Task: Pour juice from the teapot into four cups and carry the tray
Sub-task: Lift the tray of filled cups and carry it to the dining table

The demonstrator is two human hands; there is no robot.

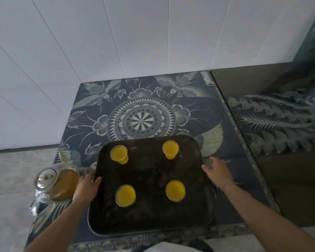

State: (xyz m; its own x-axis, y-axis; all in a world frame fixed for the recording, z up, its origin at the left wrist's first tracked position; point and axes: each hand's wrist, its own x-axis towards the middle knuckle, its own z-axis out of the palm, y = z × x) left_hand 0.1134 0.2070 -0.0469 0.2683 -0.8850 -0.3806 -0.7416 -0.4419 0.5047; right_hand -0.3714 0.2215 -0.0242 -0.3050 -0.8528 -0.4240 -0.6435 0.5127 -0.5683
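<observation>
Gripping the left edge of the dark tray [149,220], the left hand [86,188] has its thumb laid over the rim on the tray's top face while the rest of the fingers curl out of sight below the edge. At the opposite side, the right hand [217,172] sits at the tray's right edge with its fingers spread and relaxed; they lie at or just beside the rim, and whether they touch it cannot be told. Both forearms reach in from the bottom of the view.

The tray lies on a table [231,142] covered in a dark blue pattern of birds, flowers and a round medallion. Four clear cups stand on the tray, one near each corner and well apart from one another, all holding bright orange-yellow juice: the far left cup [119,154], the far right cup [170,149], the near left cup [125,195] and the near right cup [175,190]. The near left cup stands near the left thumb without touching it.

Left of the tray, at the table's left edge, stands a glass teapot [56,182] with a shiny lid; amber liquid shows inside it. It is just beside the left hand.

A white panelled wall [116,37] rises behind the table. To the right, a lower dark surface [280,115] with a feather pattern adjoins the table.
</observation>
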